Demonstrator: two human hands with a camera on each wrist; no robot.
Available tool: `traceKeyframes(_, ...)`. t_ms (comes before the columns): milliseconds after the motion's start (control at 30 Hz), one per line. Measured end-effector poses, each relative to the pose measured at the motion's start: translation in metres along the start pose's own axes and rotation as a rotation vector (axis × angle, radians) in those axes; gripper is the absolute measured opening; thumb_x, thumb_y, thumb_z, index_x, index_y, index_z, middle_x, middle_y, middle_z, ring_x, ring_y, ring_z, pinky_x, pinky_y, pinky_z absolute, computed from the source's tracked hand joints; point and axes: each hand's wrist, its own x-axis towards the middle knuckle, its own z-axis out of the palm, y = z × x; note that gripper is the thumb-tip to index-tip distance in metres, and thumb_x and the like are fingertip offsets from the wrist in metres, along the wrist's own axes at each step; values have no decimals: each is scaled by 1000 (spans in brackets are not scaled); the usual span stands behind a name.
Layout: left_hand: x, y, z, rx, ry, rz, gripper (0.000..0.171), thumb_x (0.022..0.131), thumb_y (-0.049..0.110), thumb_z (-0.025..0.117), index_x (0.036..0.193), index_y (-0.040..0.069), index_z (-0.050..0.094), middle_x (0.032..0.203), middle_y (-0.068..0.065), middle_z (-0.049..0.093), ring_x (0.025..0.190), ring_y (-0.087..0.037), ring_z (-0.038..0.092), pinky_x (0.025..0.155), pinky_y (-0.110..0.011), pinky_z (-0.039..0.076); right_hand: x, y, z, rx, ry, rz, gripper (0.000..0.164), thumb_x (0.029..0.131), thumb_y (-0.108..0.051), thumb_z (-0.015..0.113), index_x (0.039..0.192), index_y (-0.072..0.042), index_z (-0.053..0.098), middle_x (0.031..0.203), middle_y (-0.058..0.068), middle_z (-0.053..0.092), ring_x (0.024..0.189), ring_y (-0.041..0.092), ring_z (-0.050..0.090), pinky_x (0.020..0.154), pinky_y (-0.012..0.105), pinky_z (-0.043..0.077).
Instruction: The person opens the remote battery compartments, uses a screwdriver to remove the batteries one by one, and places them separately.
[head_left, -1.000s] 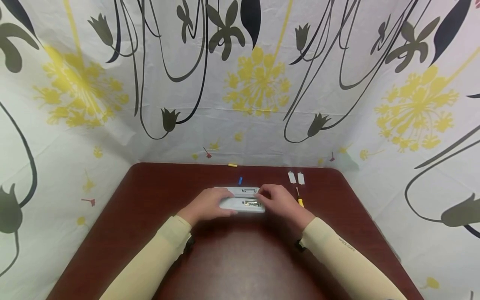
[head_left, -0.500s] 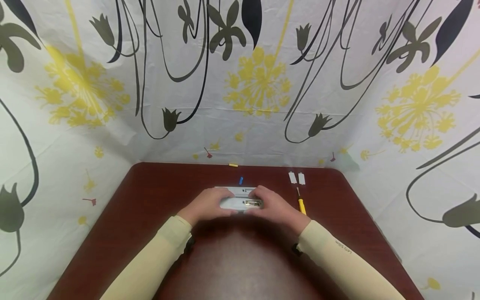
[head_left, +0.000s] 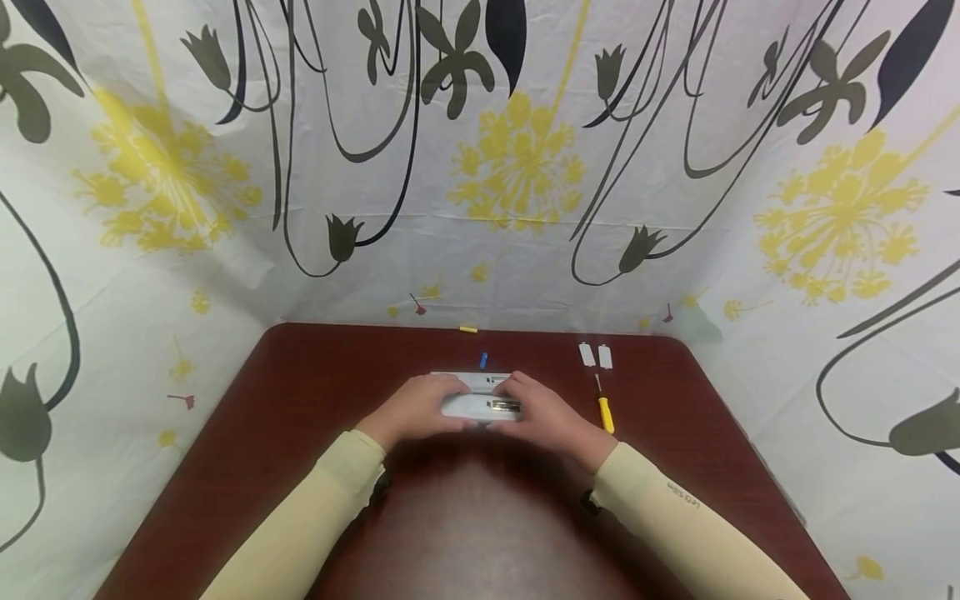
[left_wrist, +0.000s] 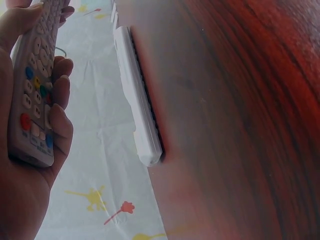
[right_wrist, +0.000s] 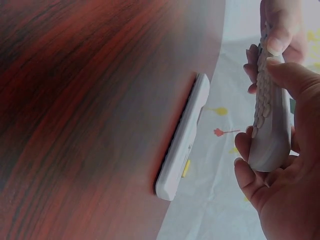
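Note:
Both hands hold a white remote control above the table, its back with the uncovered battery compartment facing up. My left hand grips the left end, thumb along the far edge; my right hand grips the right end and hides part of the compartment. In the left wrist view, the held remote's coloured buttons show on its underside. Right behind it in the head view, a second white remote lies on the table, back up. It shows side-on in the right wrist view, buttons down.
A small blue cylinder like a battery lies behind the remotes, with a yellow one near the back edge. Two white covers and a yellow-handled screwdriver are at right. Patterned cloth surrounds the dark red table.
My right hand has gone from fingertips at the compartment's right edge to a grip round the remote's right end. The left hand keeps its hold.

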Motion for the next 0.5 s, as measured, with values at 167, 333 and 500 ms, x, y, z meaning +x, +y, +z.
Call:
traceKeyframes(167, 0, 0, 0, -3, -6, -5, 61, 94, 63, 81, 138, 21, 76, 141, 4, 72, 126, -15, 65, 109, -41, 52, -1, -1, 0, 0, 9, -1, 47, 93, -44, 91, 130, -25, 69, 118, -14, 57, 102, 7, 59, 84, 28, 57)
traceKeyframes(333, -1, 1, 0, -4, -10, 2, 64, 94, 61, 84, 143, 21, 74, 145, 3, 71, 128, -16, 65, 108, -42, 52, -1, -4, 1, -23, 19, 1, 49, 92, -43, 92, 131, -23, 70, 118, -12, 58, 102, 8, 59, 85, 27, 57)
traceKeyframes(500, -1, 0, 1, 6, -5, 11, 66, 93, 56, 87, 145, 18, 72, 146, 2, 70, 128, -17, 65, 108, -42, 53, -1, -5, 2, -63, 23, 10, 51, 91, -42, 93, 131, -23, 69, 118, -11, 58, 102, 8, 58, 85, 27, 57)
